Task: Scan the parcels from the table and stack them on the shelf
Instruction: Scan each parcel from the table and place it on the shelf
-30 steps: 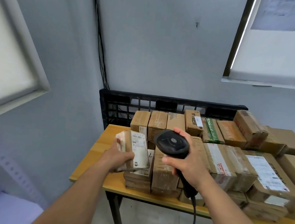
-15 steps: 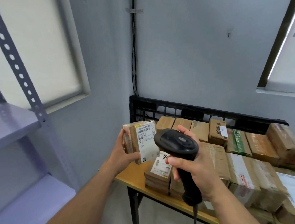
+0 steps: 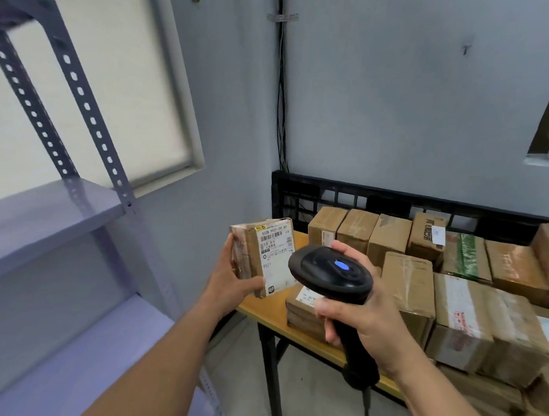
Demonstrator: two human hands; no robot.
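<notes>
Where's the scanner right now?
In the head view, the scanner is right of centre in the right hand, aimed at the parcel held in the left hand.

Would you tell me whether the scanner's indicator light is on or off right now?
On: a blue light glows on top of the scanner, held in the right hand.

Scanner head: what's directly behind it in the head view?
Behind the scanner in the right hand sits a low stack of parcels on the table; its top label shows only partly. The parcel in the left hand is beside the scanner, label fully visible.
</notes>
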